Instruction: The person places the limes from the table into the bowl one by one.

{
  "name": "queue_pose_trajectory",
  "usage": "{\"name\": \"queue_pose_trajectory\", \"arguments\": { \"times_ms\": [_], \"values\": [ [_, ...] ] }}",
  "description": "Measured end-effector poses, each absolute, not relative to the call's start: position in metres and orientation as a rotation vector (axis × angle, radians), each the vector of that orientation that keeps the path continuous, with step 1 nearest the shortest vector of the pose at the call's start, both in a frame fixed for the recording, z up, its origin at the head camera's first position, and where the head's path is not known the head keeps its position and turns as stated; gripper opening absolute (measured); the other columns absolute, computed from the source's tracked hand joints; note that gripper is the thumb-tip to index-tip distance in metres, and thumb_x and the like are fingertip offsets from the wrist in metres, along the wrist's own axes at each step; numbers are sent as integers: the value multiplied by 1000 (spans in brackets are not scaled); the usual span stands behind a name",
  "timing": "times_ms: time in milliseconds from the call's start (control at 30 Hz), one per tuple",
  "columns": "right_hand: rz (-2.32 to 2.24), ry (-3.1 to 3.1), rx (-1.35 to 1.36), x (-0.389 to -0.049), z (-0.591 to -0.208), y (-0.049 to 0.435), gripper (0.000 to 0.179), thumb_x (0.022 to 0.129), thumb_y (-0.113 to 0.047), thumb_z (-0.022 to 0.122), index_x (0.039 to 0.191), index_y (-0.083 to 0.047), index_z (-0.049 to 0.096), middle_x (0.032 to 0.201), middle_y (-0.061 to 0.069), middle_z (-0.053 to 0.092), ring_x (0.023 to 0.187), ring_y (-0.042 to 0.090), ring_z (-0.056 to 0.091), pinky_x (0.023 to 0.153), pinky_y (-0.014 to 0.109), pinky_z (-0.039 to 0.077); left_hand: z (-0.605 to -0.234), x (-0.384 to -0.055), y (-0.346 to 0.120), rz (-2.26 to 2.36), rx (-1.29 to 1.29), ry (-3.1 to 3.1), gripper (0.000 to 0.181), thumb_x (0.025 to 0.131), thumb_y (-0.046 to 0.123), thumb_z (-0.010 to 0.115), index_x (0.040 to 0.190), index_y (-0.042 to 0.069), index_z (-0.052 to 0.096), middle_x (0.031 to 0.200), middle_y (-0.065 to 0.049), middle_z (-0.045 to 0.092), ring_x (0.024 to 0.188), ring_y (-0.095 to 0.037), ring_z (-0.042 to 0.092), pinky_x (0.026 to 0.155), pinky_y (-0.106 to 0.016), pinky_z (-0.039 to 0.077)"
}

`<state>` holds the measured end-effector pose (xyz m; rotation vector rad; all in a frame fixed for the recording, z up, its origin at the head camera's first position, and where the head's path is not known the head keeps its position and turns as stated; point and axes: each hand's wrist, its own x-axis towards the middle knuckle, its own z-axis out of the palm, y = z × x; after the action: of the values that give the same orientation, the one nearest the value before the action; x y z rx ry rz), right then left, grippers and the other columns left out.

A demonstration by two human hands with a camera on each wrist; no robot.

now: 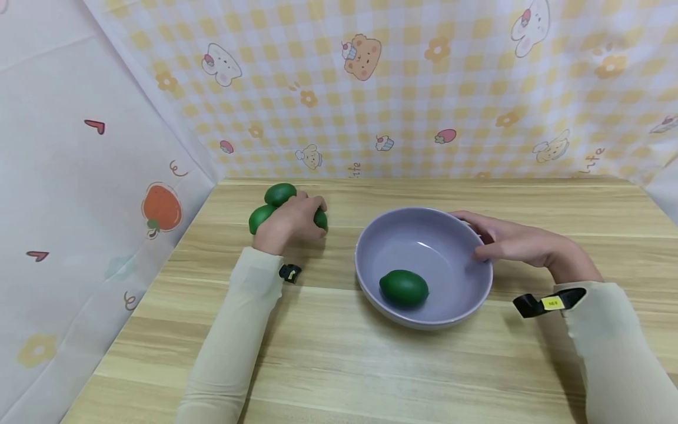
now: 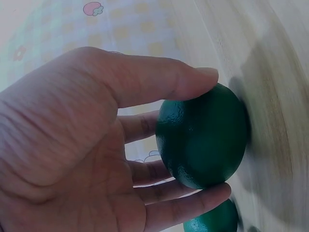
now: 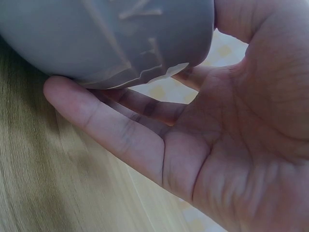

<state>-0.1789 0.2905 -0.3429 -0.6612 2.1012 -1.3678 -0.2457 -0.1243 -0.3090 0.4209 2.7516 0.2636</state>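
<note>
At the back left of the table, my left hand point(image 1: 293, 219) holds a green lime point(image 2: 203, 137) between the thumb and the fingers. The lime appears to be resting on the wood. Two more limes, one farther back point(image 1: 280, 194) and one to the left point(image 1: 261, 218), lie close beside that hand, partly hidden by it. A purple-grey bowl point(image 1: 434, 256) stands at the centre right with one lime point(image 1: 404, 288) inside. My right hand point(image 1: 521, 243) grips the bowl's right side, thumb over the rim and fingers along the outer wall. Raised marks show on that wall in the right wrist view.
The light wooden table point(image 1: 339, 371) carries everything. A yellow checked cloth point(image 1: 339, 88) with cartoon prints hangs along the back, and a white printed cloth point(image 1: 79, 194) borders the left side. Black straps circle both wrists.
</note>
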Motion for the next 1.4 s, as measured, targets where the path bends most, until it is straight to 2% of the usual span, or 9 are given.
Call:
{"name": "queue_pose_trajectory", "arguments": {
  "times_ms": [667,900,1200,1400],
  "values": [
    [-1357,2106,-651,-180,-343,290,77,96,-12,66,164,-14,30,151,19,47,123,17,60,96,26,55,-312,-246,-124,309,519,2810,52,94,26,76,142,14,60,136,-12,56,120,-29,54,108,-48,50],
    [-1345,2119,-655,-181,-343,289,77,96,-13,66,164,-14,30,151,19,47,125,15,58,97,25,54,-312,-246,-122,398,538,2816,56,92,32,80,142,16,61,141,-12,56,126,-30,56,109,-51,51],
    [-1343,2123,-650,-181,-342,289,77,96,-12,67,164,-15,29,151,18,47,126,15,58,97,25,54,-307,-249,-123,597,538,2831,48,90,35,81,132,18,65,140,-12,59,123,-28,59,104,-48,54],
    [-1343,2126,-650,-180,-342,291,78,96,-13,67,164,-16,29,151,17,47,126,15,58,97,24,53,-304,-252,-120,726,538,2791,49,93,32,78,135,13,63,136,-11,63,117,-26,60,98,-42,55]
  ]
}}
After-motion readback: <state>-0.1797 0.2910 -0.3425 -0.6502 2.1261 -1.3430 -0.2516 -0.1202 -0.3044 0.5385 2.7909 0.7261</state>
